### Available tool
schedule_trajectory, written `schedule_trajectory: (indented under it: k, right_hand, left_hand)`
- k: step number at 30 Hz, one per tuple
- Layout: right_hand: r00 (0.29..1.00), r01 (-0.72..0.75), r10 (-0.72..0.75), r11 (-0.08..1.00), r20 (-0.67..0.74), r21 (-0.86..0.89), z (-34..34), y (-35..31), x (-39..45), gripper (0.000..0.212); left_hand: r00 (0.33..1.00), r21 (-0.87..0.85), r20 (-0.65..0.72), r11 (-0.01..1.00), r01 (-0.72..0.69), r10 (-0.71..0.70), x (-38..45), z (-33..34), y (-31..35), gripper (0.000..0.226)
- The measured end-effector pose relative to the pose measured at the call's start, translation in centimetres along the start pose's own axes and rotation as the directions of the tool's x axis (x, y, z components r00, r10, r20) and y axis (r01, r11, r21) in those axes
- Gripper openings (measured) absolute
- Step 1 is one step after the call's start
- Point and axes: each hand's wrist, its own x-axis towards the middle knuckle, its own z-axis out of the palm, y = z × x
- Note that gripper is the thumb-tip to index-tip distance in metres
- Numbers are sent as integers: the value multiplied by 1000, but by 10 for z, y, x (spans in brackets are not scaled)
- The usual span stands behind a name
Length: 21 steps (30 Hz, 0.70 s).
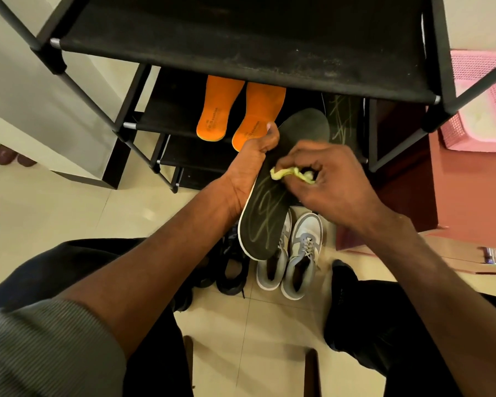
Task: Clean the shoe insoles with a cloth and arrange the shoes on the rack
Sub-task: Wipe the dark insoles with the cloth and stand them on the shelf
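Insole [272, 213], black with yellow-green scrawled lines and a white edge, is being held tilted in the air in front of the shoe rack [241, 50], above the shoes on the floor; the left hand [249, 170] is gripping it along its left edge, thumb hooked over the upper surface; the right hand [335, 179] is holding a bunched yellow-green cloth [287, 173] in curled fingers and pressing it against the insole's middle. Two orange insoles [241, 110] are lying side by side on a lower black shelf of the rack, heels toward the camera; a second dark insole [341, 116] with similar markings is lying on the same level to their right, partly hidden by the shelf above. A pair of grey-and-white sneakers [292, 262] is standing on the tiled floor beneath the held insole; black shoes [229, 270] are sitting just to their left. A pink mesh basket [481, 104] is showing at the right edge.
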Motion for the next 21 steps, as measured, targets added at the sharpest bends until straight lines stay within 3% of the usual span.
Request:
schedule_trajectory:
  k: [3, 6, 8, 11, 16, 20, 21]
  right_hand:
    - [985, -122, 100, 980, -140, -158, -3, 9, 3, 21]
    - [1000, 6, -6, 1000, 5, -17, 5, -1, 1, 22]
    - [999, 19, -19, 1000, 33, -9, 6, -3, -2, 22]
    - [984, -142, 122, 977, -128, -159, -2, 8, 3, 22]
    - [999, -2, -4, 992, 49, 123, 6, -8, -3, 21]
    - [978, -207, 196, 950, -71, -233, -5, 5, 3, 23]
    - [970, -240, 222, 937, -96, -253, -6, 7, 4, 22]
  left_hand:
    - [1000, 42, 12, 999, 8, -9, 1, -1, -2, 47]
    - [999, 16, 41, 1000, 2, -3, 4, -6, -2, 61]
    - [999, -5, 30, 1000, 19, -19, 3, -7, -2, 58]
    - [1000, 9, 16, 1000, 12, -12, 4, -3, -3, 47]
    - [1000, 14, -22, 1000, 3, -2, 3, -5, -3, 54]
    - [999, 6, -18, 1000, -27, 27, 2, -2, -6, 44]
    - [999, 10, -19, 999, -33, 33, 3, -1, -7, 45]
